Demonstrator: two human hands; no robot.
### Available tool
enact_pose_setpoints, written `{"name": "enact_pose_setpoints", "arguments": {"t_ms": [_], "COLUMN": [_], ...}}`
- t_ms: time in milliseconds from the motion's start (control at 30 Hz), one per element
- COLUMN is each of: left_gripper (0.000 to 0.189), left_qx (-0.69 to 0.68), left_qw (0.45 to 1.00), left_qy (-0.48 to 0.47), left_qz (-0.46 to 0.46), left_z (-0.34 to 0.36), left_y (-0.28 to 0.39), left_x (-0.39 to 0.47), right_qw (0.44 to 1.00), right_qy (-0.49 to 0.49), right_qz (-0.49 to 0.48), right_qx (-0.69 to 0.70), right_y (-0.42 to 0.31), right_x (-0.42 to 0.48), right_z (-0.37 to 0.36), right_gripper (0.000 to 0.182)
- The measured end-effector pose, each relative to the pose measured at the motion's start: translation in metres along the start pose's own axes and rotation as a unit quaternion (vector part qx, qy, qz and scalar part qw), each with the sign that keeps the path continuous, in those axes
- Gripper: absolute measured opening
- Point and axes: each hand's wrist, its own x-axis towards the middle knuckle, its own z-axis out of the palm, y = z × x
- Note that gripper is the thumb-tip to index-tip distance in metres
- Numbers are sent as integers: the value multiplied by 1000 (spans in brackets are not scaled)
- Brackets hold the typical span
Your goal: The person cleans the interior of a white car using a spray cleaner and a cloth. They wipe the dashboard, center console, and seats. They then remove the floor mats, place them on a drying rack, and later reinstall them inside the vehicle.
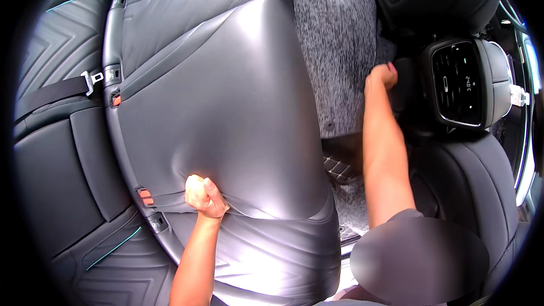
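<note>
My left hand (206, 195) is closed into a fist and leans on the black leather rear seat cushion (221, 106), denting it. Nothing shows in that fist. My right hand (383, 75) reaches across the footwell to the far edge of a grey carpet floor mat (340, 42), close to the back of the centre console. Its fingers curl out of sight, beside a dark, blurred piece of material (386, 47); I cannot tell whether they grip it.
Rear air vents with a lit display panel (457, 83) face the seat. Front seats (463, 170) bound the footwell. Orange seat belt buckles (146, 197) sit along the cushion's rear edge. A belt tongue (91, 80) lies against the backrest. Quilted floor lining (338, 168) shows beside the mat.
</note>
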Motion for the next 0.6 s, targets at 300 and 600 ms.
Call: {"name": "enact_pose_setpoints", "arguments": {"t_ms": [300,600], "left_gripper": [33,32], "left_qx": [-9,-8], "left_qw": [1000,1000], "left_qy": [11,21], "left_qz": [9,2], "left_z": [5,4], "left_y": [4,4], "left_x": [6,6], "right_qw": [944,991], "right_qy": [-317,-17], "right_qz": [85,-28], "right_qx": [41,-126], "right_y": [16,29], "right_x": [-19,10], "right_z": [-21,-44], "right_gripper": [73,53]}}
